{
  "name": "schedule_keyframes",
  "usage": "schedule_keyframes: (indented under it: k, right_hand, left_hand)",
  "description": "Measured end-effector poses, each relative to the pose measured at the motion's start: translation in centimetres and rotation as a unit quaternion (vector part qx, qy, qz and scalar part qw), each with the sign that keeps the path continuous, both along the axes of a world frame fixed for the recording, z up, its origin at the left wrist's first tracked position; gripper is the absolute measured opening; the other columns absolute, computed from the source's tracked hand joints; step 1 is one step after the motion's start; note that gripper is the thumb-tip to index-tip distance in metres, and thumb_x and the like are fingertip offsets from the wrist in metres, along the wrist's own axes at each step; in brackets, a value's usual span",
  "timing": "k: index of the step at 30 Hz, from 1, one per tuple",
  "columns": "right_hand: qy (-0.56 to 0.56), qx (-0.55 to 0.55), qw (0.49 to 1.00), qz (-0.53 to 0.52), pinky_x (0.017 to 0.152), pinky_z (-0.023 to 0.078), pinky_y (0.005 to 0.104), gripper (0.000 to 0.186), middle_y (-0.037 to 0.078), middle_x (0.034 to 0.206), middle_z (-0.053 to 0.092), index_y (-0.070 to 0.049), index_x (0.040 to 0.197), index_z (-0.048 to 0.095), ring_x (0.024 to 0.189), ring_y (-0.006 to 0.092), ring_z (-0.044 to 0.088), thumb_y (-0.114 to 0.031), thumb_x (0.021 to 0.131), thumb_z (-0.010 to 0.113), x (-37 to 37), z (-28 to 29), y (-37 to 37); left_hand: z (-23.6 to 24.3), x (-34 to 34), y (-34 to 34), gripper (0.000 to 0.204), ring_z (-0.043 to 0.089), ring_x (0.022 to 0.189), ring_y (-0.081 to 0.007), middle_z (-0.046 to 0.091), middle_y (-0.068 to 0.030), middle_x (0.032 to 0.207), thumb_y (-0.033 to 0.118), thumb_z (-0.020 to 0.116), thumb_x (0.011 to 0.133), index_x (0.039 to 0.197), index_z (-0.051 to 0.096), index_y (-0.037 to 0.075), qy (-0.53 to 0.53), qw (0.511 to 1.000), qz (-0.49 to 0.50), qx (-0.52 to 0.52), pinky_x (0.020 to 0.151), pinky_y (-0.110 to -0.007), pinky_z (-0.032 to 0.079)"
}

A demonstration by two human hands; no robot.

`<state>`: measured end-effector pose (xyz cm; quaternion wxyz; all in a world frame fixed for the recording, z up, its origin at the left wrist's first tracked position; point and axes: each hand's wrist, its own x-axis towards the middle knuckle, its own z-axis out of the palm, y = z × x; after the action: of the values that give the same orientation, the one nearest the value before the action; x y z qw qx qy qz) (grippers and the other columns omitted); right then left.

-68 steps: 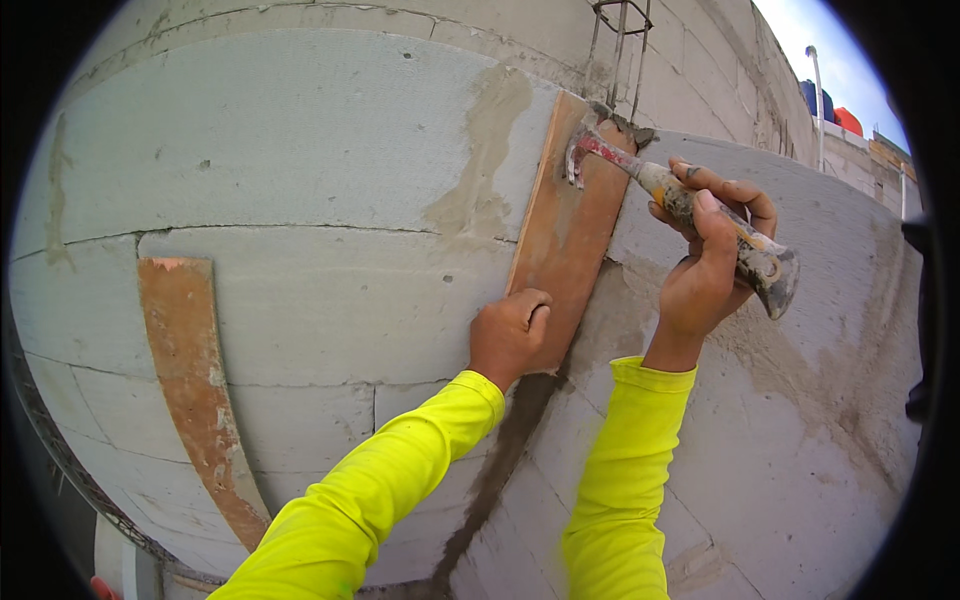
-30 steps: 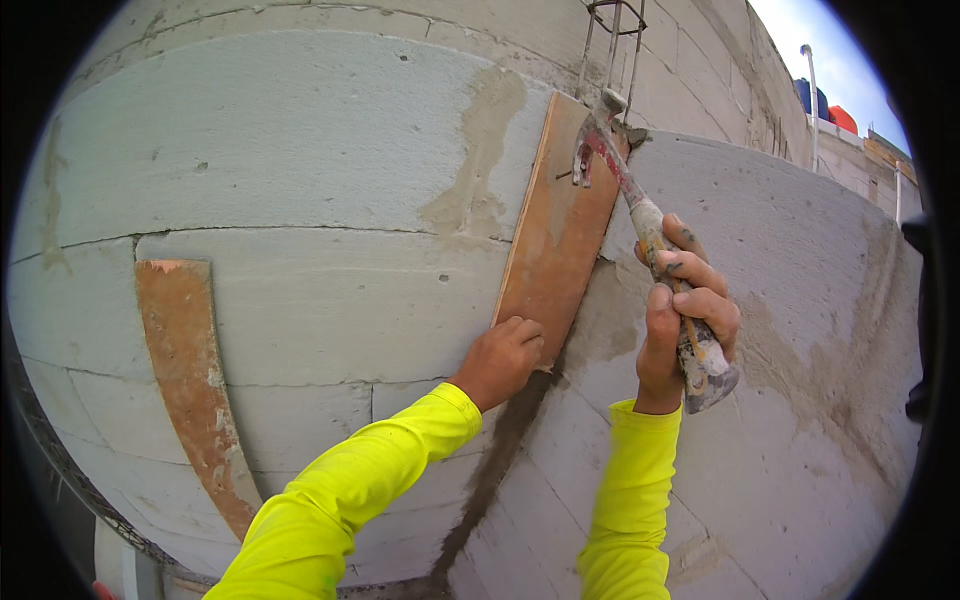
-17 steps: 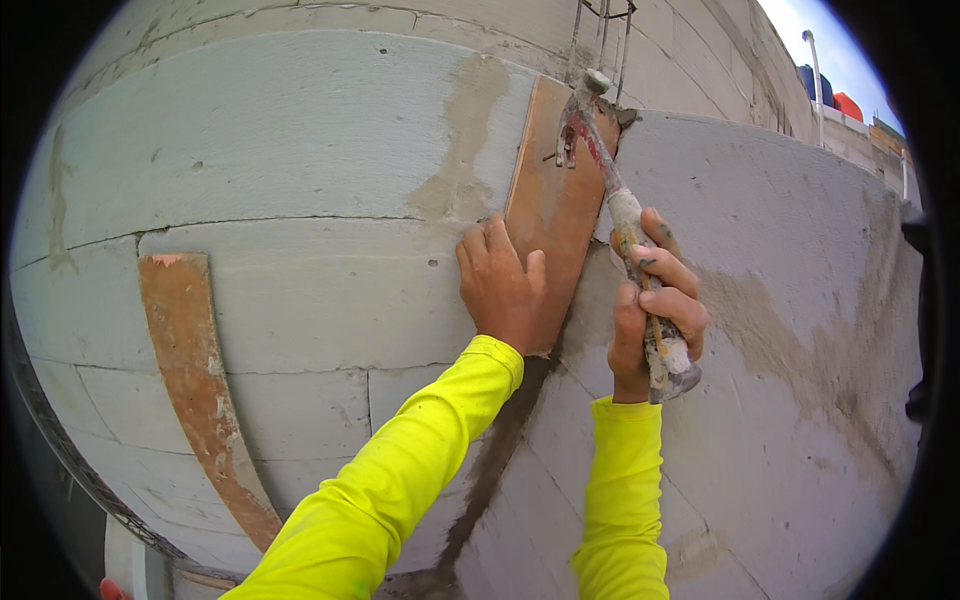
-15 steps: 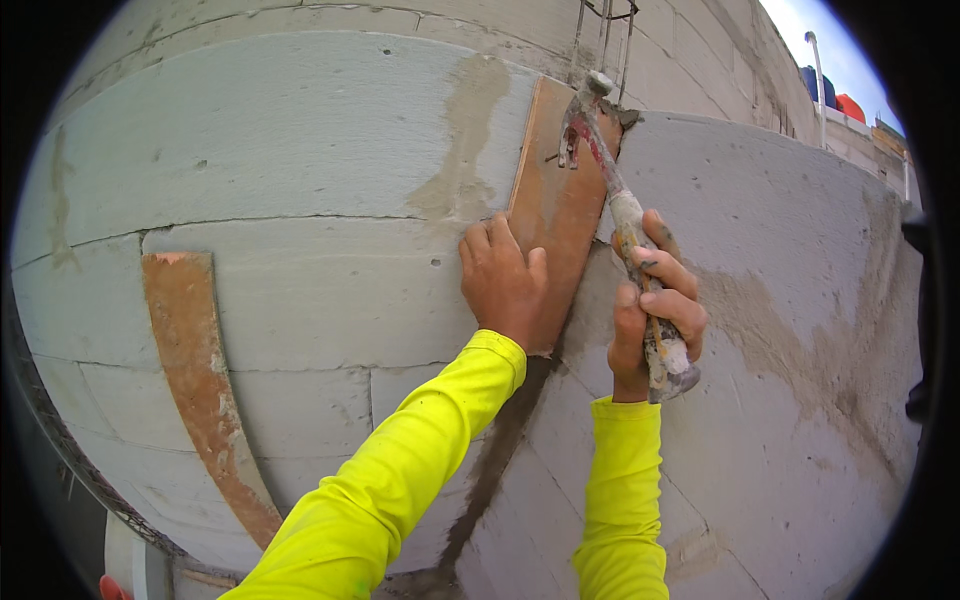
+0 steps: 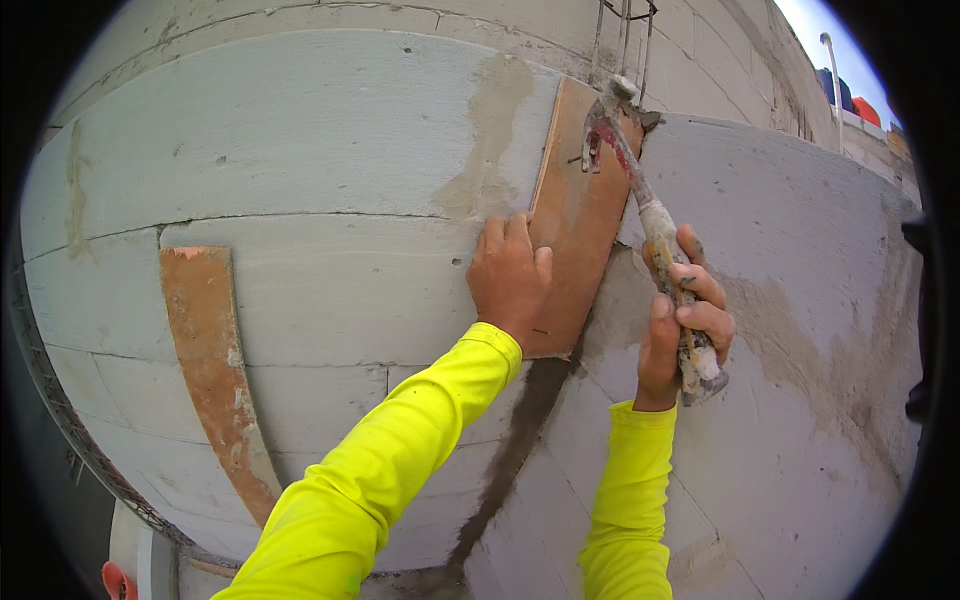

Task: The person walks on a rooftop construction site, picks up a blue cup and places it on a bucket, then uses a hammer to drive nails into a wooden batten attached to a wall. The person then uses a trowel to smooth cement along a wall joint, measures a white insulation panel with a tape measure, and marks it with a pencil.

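A brown plywood board (image 5: 577, 225) stands upright, slightly tilted, against the block wall where two walls meet. My left hand (image 5: 512, 275) grips its left edge, fingers curled at the edge and thumb over the face. My right hand (image 5: 690, 325) is wrapped round the mortar-crusted handle of a claw hammer (image 5: 655, 215). The hammer's worn red-and-grey head is raised before the board's upper part, its claw near a nail (image 5: 574, 159) sticking out. Lower down, another nail (image 5: 540, 331) shows beside my left wrist.
A second, narrower brown board (image 5: 212, 350) leans on the pale block wall (image 5: 330, 130) at left. Steel reinforcing bars (image 5: 625, 40) rise above the corner. A grey block wall (image 5: 790, 220) runs off to the right. An orange-red object (image 5: 118, 580) sits at lower left.
The view has shifted slightly, so the walls and board appear further right. My left hand has eased a little left along the board, uncovering the lower nail. The hammer stays raised.
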<state>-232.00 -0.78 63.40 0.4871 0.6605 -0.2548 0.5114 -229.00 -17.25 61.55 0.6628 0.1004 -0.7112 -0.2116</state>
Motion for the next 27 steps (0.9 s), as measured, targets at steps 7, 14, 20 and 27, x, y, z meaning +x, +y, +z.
schedule_keyframes:
  k: [7,14,20,27]
  right_hand:
    - [-0.052,0.05,0.993,0.092,0.097,0.055,0.0449,0.021,0.012,0.111,0.065,-0.01,0.102,0.048,0.124,0.036,0.057,0.001,0.091,0.062,0.4,6.3,-0.2]
    - [0.079,-0.078,0.993,-0.034,0.09,0.056,0.0465,0.02,0.02,0.109,0.067,-0.008,0.104,0.052,0.112,0.0399,0.062,0.005,0.089,0.055,2.1,8.9,-1.2]
    - [-0.04,-0.061,0.996,-0.047,0.073,0.061,0.0417,0.016,0.015,0.092,0.069,-0.012,0.108,0.051,0.087,0.0339,0.072,-0.011,0.094,0.058,9.0,0.3,7.3]
    - [-0.353,0.199,0.913,0.052,0.08,0.056,0.0384,0.03,0.012,0.085,0.065,-0.008,0.096,0.045,0.082,0.0231,0.068,-0.005,0.082,0.072,9.7,-9.0,5.6]
  left_hand:
    - [-0.5,-0.5,-0.9,0.038,0.065,0.083,-0.0283,0.062,-0.0124,0.097,0.014,0.072,0.076,0.113,0.066,0.006,0.037,0.997,0.04,-0.052,0.076,-0.042,0.051]
    - [-1.5,1.2,-2.8,0.028,0.066,0.078,-0.0249,0.064,-0.0082,0.096,0.011,0.07,0.081,0.109,0.068,0.009,-0.003,0.979,-0.033,-0.2,0.068,-0.037,0.054]
    - [-5.3,3.3,-3.4,0.03,0.066,0.079,-0.0265,0.065,-0.0073,0.1,0.007,0.066,0.084,0.114,0.067,0.007,-0.162,0.943,-0.134,-0.26,0.068,-0.036,0.055]
    - [-10.0,7.7,2.0,0.06,0.059,0.115,-0.0323,0.062,-0.014,0.124,0.022,0.071,0.078,0.133,0.055,0.005,-0.117,0.88,-0.283,-0.362,0.09,-0.04,0.051]
